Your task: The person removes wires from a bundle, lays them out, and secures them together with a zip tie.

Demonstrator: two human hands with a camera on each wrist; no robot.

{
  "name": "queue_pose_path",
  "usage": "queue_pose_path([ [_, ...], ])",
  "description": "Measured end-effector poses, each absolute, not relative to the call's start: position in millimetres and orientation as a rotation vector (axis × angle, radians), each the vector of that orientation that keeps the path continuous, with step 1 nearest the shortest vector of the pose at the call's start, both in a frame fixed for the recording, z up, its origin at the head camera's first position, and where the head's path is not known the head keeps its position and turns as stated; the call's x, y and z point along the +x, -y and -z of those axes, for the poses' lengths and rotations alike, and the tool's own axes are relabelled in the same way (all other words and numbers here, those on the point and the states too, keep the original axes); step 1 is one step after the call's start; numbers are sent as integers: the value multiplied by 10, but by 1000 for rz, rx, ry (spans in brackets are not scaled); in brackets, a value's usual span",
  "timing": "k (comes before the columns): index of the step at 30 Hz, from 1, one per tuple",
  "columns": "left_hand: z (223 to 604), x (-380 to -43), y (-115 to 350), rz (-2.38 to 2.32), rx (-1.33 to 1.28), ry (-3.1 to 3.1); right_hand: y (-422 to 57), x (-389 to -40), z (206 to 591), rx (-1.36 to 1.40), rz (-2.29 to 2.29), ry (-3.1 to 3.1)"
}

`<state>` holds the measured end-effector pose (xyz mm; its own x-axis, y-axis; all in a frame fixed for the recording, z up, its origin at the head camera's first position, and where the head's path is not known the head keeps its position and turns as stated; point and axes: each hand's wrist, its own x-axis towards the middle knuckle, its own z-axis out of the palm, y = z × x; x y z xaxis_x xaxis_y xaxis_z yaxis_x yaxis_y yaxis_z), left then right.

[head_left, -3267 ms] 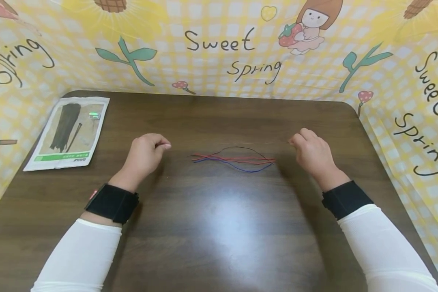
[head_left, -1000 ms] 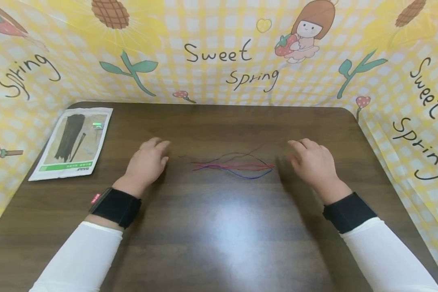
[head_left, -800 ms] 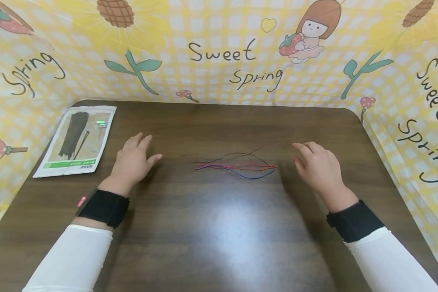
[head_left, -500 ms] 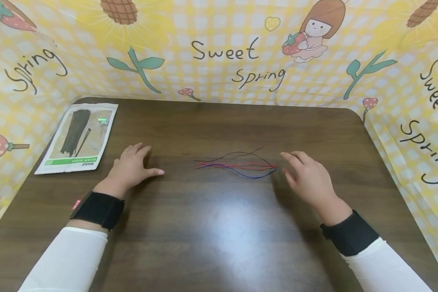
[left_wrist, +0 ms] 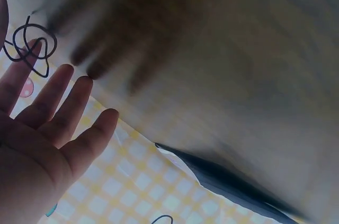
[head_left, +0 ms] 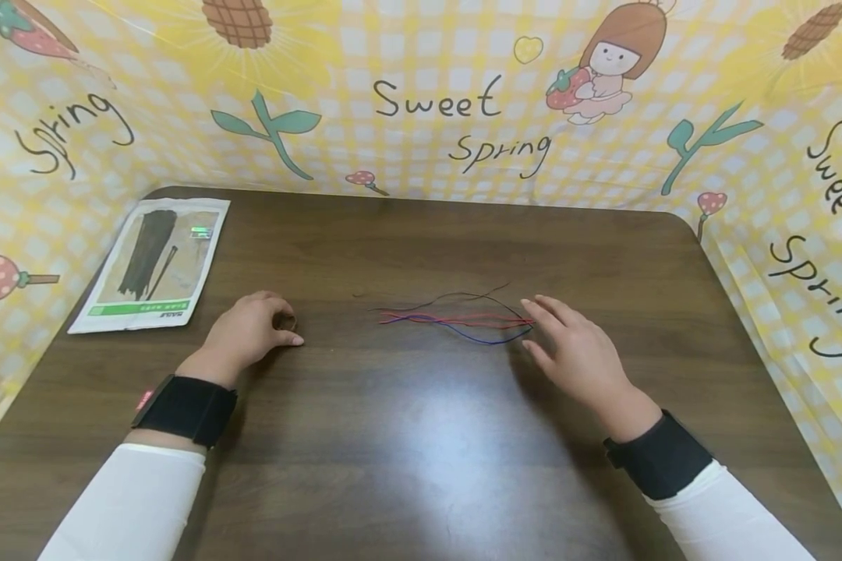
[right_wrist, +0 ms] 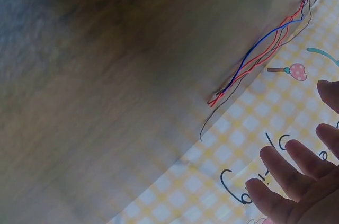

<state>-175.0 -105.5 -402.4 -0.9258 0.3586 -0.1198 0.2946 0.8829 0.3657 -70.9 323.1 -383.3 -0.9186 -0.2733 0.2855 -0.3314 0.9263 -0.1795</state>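
The left hand (head_left: pixel 242 333) is framing a small looped dark wire (left_wrist: pixel 32 52) between thumb and fingers; whether that grip is pinching it, one cannot tell. The right hand (head_left: pixel 581 357) is holding nothing, its grip half-open beside thin red, blue and dark wires (head_left: pixel 459 320) lying on the brown wooden worktop (head_left: pixel 351 436).

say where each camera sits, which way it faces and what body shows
Head: on the person's head, facing forward and down over the dark brown wood-grain table; left hand, right hand, black wristbands and white sleeves show.
Left wrist: on that wrist, looking at a thin dark coil and yellow-and-white checked cloth; left fingers and palm show.
Right wrist: on that wrist, looking at thin red, blue and dark wires; right fingers show.
Head and right wrist share those wires.
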Motion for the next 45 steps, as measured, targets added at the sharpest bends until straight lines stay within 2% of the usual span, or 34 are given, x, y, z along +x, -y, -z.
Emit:
queue_pose_path([
  [11, 3964, -1697, 984, -637, 452, -2893, -3178, -779, 3852, 434, -352, 2996],
  [23, 3882, -1620, 444, -847, 605, -2822, -3090, -819, 3797, 494, -387, 2886],
  [31, 3816, -1563, 52, -996, 678, -2707, -2896, -922, 3703, 656, -346, 2658],
  [38, 3798, -1475, -259, -1132, 816, -2627, -2628, -1039, 3712, 915, -413, 2376],
  [45, 3772, -1390, -442, -1154, 924, -2465, -2435, -1093, 3736, 1095, -432, 2347],
])
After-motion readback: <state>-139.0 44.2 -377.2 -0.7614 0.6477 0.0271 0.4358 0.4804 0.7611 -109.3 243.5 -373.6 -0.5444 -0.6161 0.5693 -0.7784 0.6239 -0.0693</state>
